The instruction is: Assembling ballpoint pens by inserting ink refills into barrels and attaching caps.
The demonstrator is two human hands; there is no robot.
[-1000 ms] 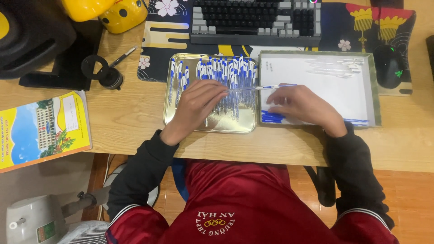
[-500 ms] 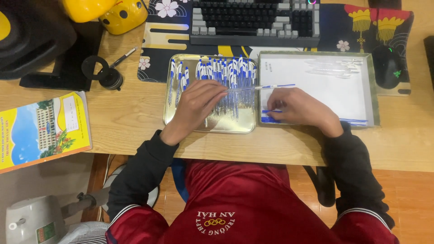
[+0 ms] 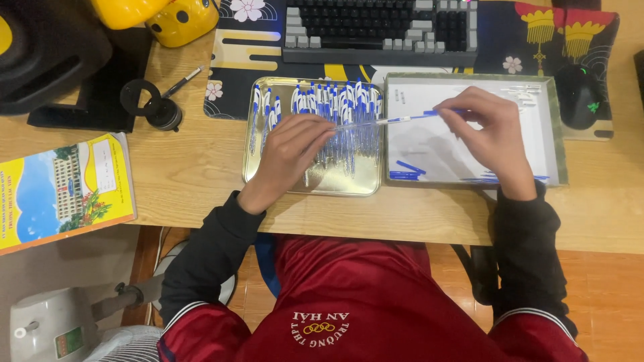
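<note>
A gold metal tray holds several blue-and-white pens laid side by side. My left hand rests over this tray, its fingertips pinching one end of a single pen. That pen stretches rightwards over the edge of a white tray. My right hand hovers above the white tray and grips the pen's blue end. A few loose blue pieces lie in the white tray's near left corner.
Behind the trays are a keyboard on a patterned desk mat and a black mouse at right. A yellow booklet, a small black round stand, a black case and a yellow object occupy the left.
My right hand has risen from the white tray's near left corner to its far middle and taken the pen's blue end. The left hand stays put.
</note>
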